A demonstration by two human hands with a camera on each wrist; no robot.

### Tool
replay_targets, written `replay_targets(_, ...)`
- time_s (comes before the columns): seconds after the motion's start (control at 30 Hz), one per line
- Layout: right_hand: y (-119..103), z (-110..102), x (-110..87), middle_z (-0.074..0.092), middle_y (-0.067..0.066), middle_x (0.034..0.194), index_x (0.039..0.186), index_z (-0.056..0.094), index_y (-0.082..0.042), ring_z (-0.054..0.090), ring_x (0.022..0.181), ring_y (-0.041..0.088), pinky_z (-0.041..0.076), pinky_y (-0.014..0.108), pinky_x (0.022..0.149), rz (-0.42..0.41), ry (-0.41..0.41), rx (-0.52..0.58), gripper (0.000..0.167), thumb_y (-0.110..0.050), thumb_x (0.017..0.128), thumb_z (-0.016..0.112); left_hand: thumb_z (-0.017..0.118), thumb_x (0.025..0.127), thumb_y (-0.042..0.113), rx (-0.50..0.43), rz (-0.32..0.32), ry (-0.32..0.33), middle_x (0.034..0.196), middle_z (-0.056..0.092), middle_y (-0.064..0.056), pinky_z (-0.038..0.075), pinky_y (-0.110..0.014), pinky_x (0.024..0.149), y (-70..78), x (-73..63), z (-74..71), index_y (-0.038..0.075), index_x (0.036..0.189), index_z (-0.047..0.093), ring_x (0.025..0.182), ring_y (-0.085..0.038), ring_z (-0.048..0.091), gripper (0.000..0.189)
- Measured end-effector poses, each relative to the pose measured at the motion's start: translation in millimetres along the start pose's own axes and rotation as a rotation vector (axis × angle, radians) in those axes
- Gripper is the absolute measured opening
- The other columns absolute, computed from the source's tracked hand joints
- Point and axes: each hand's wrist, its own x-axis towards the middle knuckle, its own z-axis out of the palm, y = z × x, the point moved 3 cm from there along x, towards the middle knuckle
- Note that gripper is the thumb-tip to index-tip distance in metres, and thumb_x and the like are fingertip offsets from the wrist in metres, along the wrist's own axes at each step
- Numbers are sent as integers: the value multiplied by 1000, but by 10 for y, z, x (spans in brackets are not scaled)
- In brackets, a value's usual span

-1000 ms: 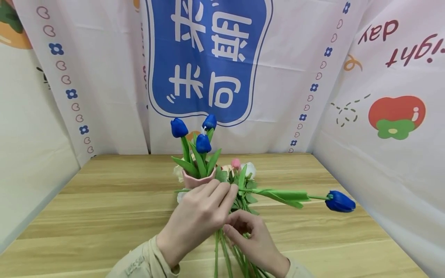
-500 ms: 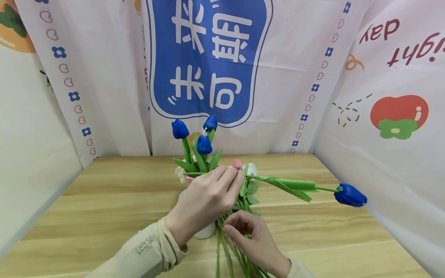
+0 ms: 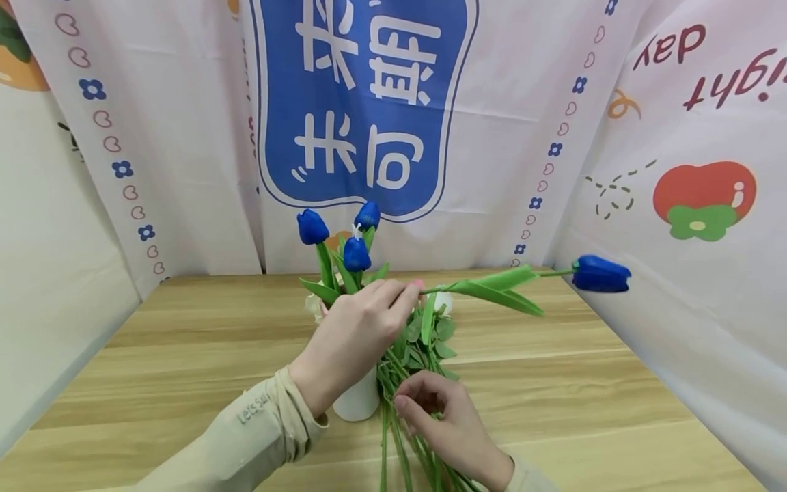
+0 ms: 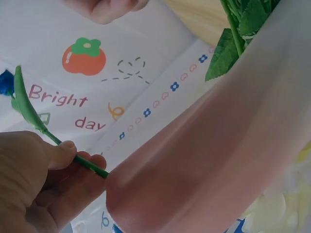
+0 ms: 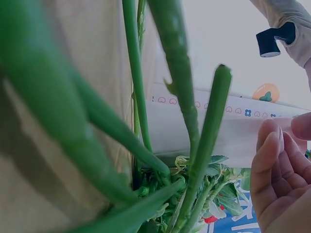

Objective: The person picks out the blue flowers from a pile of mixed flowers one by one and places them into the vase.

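My left hand (image 3: 363,335) pinches the green stem of a blue artificial tulip (image 3: 601,273), its bloom pointing right. In the left wrist view, thumb and fingers hold the stem (image 4: 92,167) beside the large pinkish vase (image 4: 194,160). Partly behind that hand in the head view, the vase (image 3: 356,400) shows its white lower part; several blue tulips (image 3: 356,254) stand in it. My right hand (image 3: 455,427) hovers at the bundle of green stems (image 3: 398,444). Its fingers are loosely curled, with nothing seen between them in the right wrist view, apart from the stems (image 5: 209,121).
Bundled flowers lie on the wooden table (image 3: 184,383), with leaves (image 3: 444,330) and a white bloom (image 3: 444,303) behind the hands. Cream petals (image 3: 312,307) show left of the vase. Printed cloth (image 3: 504,137) encloses the table's back and sides.
My left hand has risen and moved toward the back with the tulip, whose bloom now sits higher. More of the vase's white lower part shows. The right hand has stayed put.
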Motion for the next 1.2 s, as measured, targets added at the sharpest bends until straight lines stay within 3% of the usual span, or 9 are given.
replay_targets(0.23,6,-5,3,65,7,81,99,67,-11,60,55,29,57,33,48,21,9,-8,6,-13,100,61,66,82,-18,-167,-131,40,96,68,-17,62,-31,65,-142,-20,-39,-8,111,67,80,-26,69,30)
replay_targets(0.5,37,-8,3,65,7,81,100,66,-8,61,56,24,57,33,48,16,20,1,7,-10,100,60,65,91,-5,-250,-229,98,92,66,-19,61,-29,63,-257,-103,-13,-12,111,62,76,-26,68,21)
replay_targets(0.67,50,-17,-1,65,9,83,102,66,-4,62,57,26,57,36,49,20,28,9,8,-9,100,60,65,88,-9,-295,-292,148,91,64,-19,60,-27,65,-326,-147,-17,-14,116,56,79,-26,66,30)
replay_targets(0.8,46,-22,-5,66,10,84,102,66,-7,62,58,28,58,40,50,41,31,19,7,-10,99,61,65,86,-11,-332,-347,170,87,64,-17,56,-21,58,-365,-158,-32,-14,116,54,71,-21,65,33)
replay_targets(1.07,41,-32,-8,65,8,84,101,65,-5,61,59,20,58,37,50,63,42,14,9,-13,99,62,65,92,-3,-372,-376,204,78,63,-10,53,-18,52,-365,-179,-50,-6,99,59,63,-15,61,10)
replay_targets(1.2,50,-23,3,65,7,82,102,65,-5,61,58,20,57,34,50,70,38,3,9,-13,99,63,67,94,5,-354,-446,200,77,65,-7,52,-19,50,-379,-231,-87,-2,96,64,61,-11,60,8)
